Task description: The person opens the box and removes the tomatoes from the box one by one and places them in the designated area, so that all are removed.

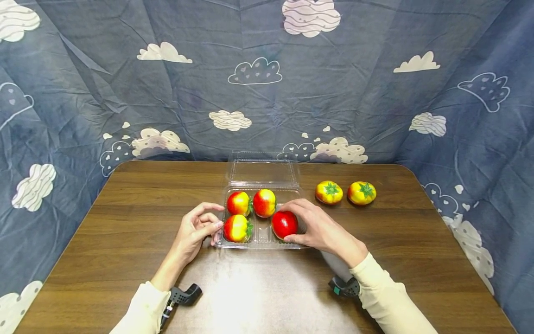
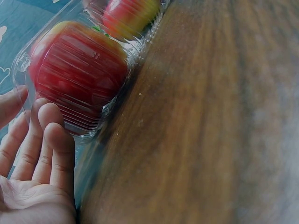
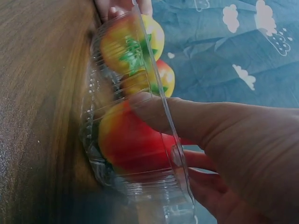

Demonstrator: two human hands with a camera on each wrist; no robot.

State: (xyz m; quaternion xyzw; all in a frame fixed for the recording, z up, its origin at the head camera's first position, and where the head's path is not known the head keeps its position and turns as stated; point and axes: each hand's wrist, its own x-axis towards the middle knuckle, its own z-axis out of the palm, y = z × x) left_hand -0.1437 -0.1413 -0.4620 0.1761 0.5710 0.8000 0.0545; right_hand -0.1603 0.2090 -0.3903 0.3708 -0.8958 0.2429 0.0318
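A clear plastic hinged container [image 1: 263, 244] lies on the table with its lid [image 1: 263, 172] raised at the back. Three red-and-yellow fruits with green leafy tops sit in it: front left [image 1: 237, 228], back left [image 1: 238, 203] and back right [image 1: 264, 203]. My right hand [image 1: 319, 227] grips another fruit [image 1: 285, 225] at the front right, thumb in front and fingers behind, low inside the tray wall. At the left side, my left hand [image 1: 196, 229] pinches the container's rim, with fingertips against the outer wall [image 2: 77, 114] in the left wrist view.
Two more such fruits, one nearer [image 1: 329, 192] and one farther right [image 1: 361, 193], stand on the wooden table [image 1: 137, 232] right of the lid. A blue cloud-patterned curtain [image 1: 200, 93] hangs behind and at both sides.
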